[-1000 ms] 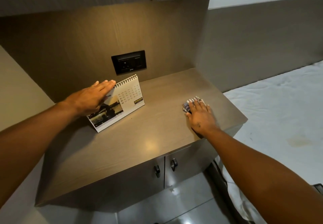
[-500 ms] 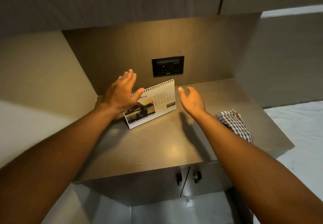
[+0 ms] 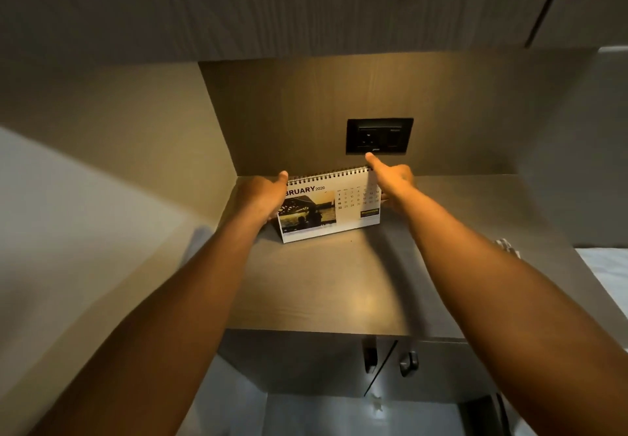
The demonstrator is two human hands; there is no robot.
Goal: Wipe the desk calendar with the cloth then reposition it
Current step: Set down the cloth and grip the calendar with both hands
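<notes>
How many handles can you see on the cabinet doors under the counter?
2. One handle sits on the left door beside the center seam, the other handle on the right door just across it. Arms may hide others.

The right arm hides nearly all of the cloth (image 3: 508,245); left hand (image 3: 261,197) covers the calendar's (image 3: 326,211) left edge.

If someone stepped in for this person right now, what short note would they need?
Left hand: on the desk calendar's left end, thumb at the spiral binding.
Right hand: at its right end, index finger pointing up past the top corner; whether the fingers pinch cannot be told.
Calendar: upright on the desk, near the back wall below the socket.
Cloth: put down at the desk's right edge, mostly hidden by the right arm.
Done: wiping, apparently.
Left: settle the calendar, let go.
</notes>
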